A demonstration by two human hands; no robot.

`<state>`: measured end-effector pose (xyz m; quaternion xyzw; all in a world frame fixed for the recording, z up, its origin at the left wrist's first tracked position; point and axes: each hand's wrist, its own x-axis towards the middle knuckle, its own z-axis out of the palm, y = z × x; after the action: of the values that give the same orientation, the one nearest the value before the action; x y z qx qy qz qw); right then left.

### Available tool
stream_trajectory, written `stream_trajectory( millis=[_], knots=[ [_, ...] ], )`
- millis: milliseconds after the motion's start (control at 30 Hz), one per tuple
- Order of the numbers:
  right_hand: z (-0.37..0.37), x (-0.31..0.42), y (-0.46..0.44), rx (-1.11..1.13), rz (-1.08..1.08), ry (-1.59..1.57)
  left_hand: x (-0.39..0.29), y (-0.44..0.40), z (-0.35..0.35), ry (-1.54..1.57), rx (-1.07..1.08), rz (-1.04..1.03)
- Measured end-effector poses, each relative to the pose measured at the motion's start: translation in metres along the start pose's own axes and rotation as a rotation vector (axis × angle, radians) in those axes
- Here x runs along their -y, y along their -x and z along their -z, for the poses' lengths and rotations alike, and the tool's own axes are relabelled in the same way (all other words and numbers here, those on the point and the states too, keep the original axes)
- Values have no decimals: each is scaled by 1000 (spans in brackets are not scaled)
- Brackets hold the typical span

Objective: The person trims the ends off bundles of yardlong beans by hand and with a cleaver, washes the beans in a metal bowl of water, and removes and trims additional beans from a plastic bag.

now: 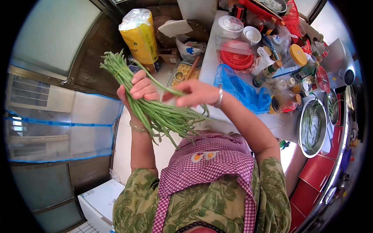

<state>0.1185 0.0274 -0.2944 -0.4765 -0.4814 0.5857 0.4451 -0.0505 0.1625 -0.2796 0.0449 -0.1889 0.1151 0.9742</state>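
Observation:
A thick bunch of green long beans (155, 110) is held in front of my chest, slanting from upper left to lower right. My left hand (142, 88) is closed around its middle, with a tie around the bundle above the fingers. My right hand (196, 93), with a bracelet at the wrist, is closed on a single long bean (155, 80) that runs away from the bunch's upper part. The right fingertips are slightly blurred. Loose bean ends hang below both hands, over my checked apron (210, 165).
At the right, a table (250, 123) bears a blue plastic bag (243, 91), a red basket (236, 56), jars and bottles. Beyond it, a metal basin (312, 128) contains more long beans. A yellow sack (139, 37) stands at upper left, and a white box (99, 200) at lower left.

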Motion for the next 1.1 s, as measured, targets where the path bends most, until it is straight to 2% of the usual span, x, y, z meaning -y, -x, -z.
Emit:
stream_trajectory(
  millis=[33,67,133,167,267,300,400,433,533,567,700,833,933,967,1067,1100],
  knots=[
    [-8,-1,-3,83,-30,55,-1,-5,5,-12,38,4],
    [-15,-8,-6,66,44,3,-1,-8,9,-23,75,7],
    [-25,-22,-13,34,191,-98,6,-14,-11,-395,-274,-135],
    [-24,-21,-9,-52,192,-102,8,-16,-18,-580,-451,-207],
    [-20,-15,0,-226,157,31,-10,-1,-5,-998,-574,-169],
    [-24,-18,0,-389,169,241,-2,-1,-3,-994,-630,-185],
    [-30,-33,-3,-328,124,165,-2,15,34,-886,-799,-46],
    [-29,-36,-1,-295,89,-55,-4,17,40,-717,-843,-65],
    [-11,-30,14,-291,-131,-246,-6,15,52,-600,-636,-78],
    [-10,-39,14,-301,-61,-258,-8,17,50,-566,-558,-22],
    [0,-35,20,-216,-55,-316,-4,16,31,-629,-588,-52],
    [9,-33,24,-330,-31,-345,-15,26,31,-600,-620,-157],
    [20,-42,30,-538,20,-346,-29,31,31,-467,-486,-198],
    [24,-42,35,-555,16,-290,-31,33,28,-515,-520,-211],
    [34,-42,40,-636,-27,-109,-45,40,27,-338,-398,-204],
    [35,-38,42,-656,-17,-85,-43,38,18,-323,-420,-224]
  ],
)
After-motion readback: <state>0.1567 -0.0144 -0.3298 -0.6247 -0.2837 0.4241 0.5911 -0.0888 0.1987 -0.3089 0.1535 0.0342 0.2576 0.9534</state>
